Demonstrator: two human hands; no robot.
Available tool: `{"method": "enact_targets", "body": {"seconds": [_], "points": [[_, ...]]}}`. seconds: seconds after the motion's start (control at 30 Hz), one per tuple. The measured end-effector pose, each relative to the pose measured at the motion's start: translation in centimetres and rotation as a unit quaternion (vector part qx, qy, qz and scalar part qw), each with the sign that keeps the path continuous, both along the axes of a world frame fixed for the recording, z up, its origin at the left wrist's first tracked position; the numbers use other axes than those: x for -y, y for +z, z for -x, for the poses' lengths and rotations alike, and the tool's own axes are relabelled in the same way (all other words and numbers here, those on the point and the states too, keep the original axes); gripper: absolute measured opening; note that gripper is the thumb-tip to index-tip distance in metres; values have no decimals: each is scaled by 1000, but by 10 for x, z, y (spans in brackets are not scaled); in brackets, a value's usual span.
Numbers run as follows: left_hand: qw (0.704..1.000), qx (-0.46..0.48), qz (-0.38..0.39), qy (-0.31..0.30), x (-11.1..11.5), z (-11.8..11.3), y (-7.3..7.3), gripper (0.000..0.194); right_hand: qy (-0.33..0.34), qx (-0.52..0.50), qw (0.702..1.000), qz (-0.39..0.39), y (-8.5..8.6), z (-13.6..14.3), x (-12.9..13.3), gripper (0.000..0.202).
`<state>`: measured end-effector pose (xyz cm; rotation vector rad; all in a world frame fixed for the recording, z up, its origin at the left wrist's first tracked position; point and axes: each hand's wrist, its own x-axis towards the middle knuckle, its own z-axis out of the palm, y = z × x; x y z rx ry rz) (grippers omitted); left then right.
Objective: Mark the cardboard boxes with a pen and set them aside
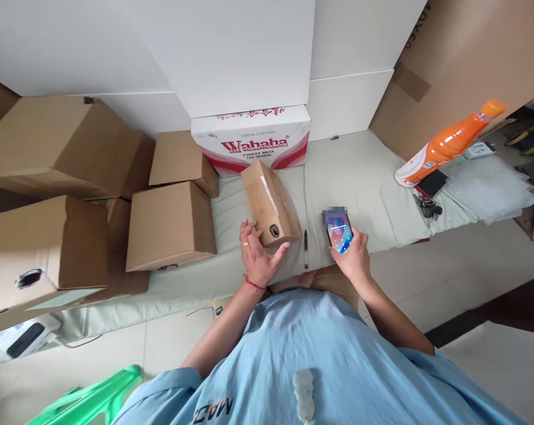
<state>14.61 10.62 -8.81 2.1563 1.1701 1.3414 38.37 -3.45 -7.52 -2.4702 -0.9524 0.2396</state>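
Observation:
A small brown cardboard box (267, 198) with a white label strip and a dark-rimmed hole in its near end lies on the pale green cloth. My left hand (260, 257) is at the box's near end, fingers spread and thumb apart, the fingertips by its left side; whether they touch it I cannot tell. A ring and a red string bracelet are on this hand. My right hand (354, 255) grips a smartphone (339, 235) by its lower end, its screen lit. Between the two hands a black pen (306, 248) lies on the cloth.
Several brown cartons (172, 224) stand at the left. Behind the small box is a white and red Wahaha carton (258, 141). At the right are an orange bottle (448, 144), keys (429, 208) and clear plastic bags (492, 186). A green plastic stool (94, 398) is at lower left.

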Motion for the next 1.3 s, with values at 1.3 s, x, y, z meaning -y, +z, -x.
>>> {"method": "enact_targets", "body": {"seconds": [1.3], "points": [[817, 203, 538, -46, 26, 74, 19, 63, -52, -428, 859, -275, 44, -132, -60, 53]]}}
